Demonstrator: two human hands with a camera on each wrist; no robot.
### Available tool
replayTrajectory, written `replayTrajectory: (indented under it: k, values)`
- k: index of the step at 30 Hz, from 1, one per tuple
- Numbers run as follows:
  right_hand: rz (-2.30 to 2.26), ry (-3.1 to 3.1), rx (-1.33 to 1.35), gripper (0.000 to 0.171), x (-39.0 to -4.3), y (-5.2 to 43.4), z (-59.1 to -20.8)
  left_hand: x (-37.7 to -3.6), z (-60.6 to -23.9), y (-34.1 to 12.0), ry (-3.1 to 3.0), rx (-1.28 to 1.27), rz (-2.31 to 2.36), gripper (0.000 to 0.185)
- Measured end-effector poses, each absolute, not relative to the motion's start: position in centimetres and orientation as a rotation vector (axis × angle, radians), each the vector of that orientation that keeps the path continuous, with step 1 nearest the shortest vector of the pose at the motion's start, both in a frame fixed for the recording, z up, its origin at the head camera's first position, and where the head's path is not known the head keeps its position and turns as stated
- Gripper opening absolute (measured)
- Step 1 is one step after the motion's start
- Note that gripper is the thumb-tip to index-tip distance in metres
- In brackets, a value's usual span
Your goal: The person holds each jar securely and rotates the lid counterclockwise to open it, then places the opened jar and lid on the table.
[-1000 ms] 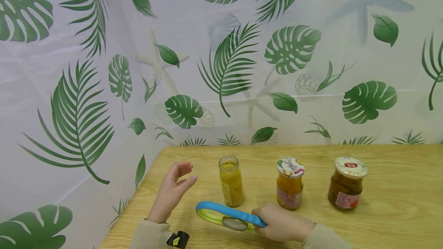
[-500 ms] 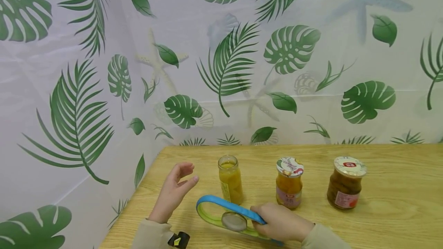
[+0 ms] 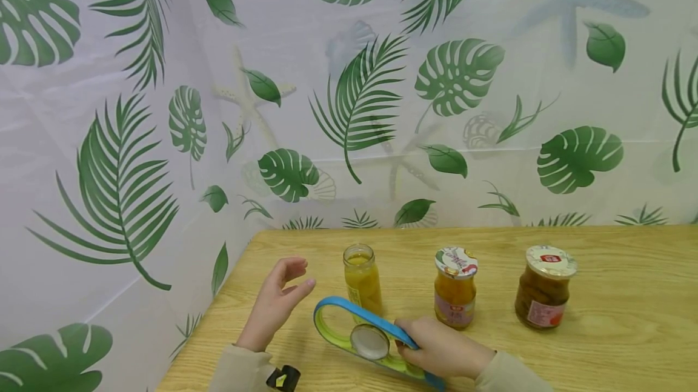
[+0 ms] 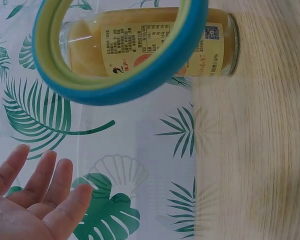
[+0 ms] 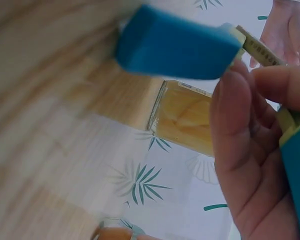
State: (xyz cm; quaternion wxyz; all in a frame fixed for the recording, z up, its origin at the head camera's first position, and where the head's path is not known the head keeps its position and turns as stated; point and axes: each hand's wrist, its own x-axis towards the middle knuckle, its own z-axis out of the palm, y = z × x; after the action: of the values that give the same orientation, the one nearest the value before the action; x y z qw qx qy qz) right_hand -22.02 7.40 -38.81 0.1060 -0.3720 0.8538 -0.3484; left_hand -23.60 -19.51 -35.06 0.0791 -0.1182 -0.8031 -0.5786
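Note:
My right hand (image 3: 442,346) grips a blue and lime-green looped jar opener (image 3: 376,321). A round metal lid (image 3: 369,342) sits inside the opener, its pale underside facing me. Just behind it stands an uncapped glass jar (image 3: 363,283) of yellow fruit, upright and partly covered by the opener's rim. To the left, my left hand (image 3: 275,304) hovers with relaxed fingers, touching nothing. In the left wrist view the opener's ring (image 4: 115,96) passes in front of the jar (image 4: 140,45). The right wrist view shows fingers (image 5: 235,115) curled round the opener (image 5: 180,45).
Two capped jars stand to the right on the wooden table (image 3: 627,295): an orange one (image 3: 455,289) and a dark brown one (image 3: 545,289). A leaf-patterned sheet (image 3: 382,107) hangs behind and left of the table.
The jar opener has tilted and risen slightly, turning the lid's underside more toward me. My left hand has hardly moved, and the jars stand where they were.

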Motion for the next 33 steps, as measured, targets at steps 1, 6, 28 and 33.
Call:
replayTrajectory:
  k: [1, 6, 28, 33]
  values:
    - [-1.026, 2.513, -1.096, 0.016, -22.03, 7.42, -38.80, -23.61, -35.07, -19.51, -2.404, -0.355, -1.728, 0.039]
    - [-1.107, 2.402, -1.075, 0.008, -22.03, 7.56, -38.88, -23.57, -35.08, -19.50, -2.414, -0.355, -1.728, 0.039]
    - [-1.329, 2.083, -0.927, 0.006, -21.75, 7.64, -39.37, -23.54, -35.18, -19.39, -2.446, -0.376, -1.715, 0.045]
    - [-1.344, 2.022, -0.933, 0.009, -21.76, 7.89, -39.46, -23.53, -35.25, -19.33, -2.456, -0.385, -1.700, 0.046]
